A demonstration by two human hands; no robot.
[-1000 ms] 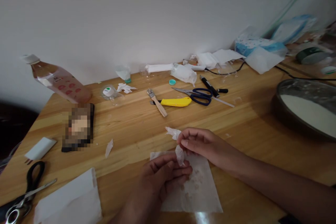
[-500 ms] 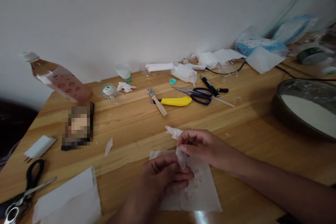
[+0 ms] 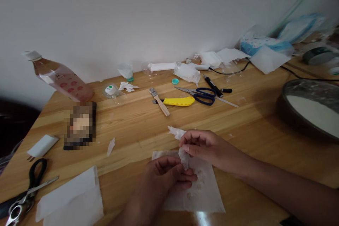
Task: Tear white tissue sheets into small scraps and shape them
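Observation:
Over a square of thin white paper [image 3: 206, 197], both hands are at a small crumpled translucent piece [image 3: 184, 159] that could be plastic film or tape. My right hand [image 3: 200, 144] pinches its upper end between thumb and fingertips. Lower down, my left hand [image 3: 169, 176] has its thumb and index finger closed at the bottom end, the other fingers curled loosely beneath. Small brownish crumbs or stains mark the paper. Just beyond the right fingertips, a torn whitish scrap [image 3: 176, 132] lies on the wooden table [image 3: 132, 127].
Beyond the hands lie a brush [image 3: 160, 102], a yellow utility knife [image 3: 178, 101] and blue-handled scissors [image 3: 205, 95]. At right stands a dark basin [image 3: 286, 99] of white material. Leftward are a pink-labelled bottle [image 3: 60, 77], folded paper [image 3: 71, 197] and black-handled scissors [image 3: 37, 176].
The whole view has shifted slightly. Both hands keep nearly the same pose around the translucent piece, which has turned a little between the fingers.

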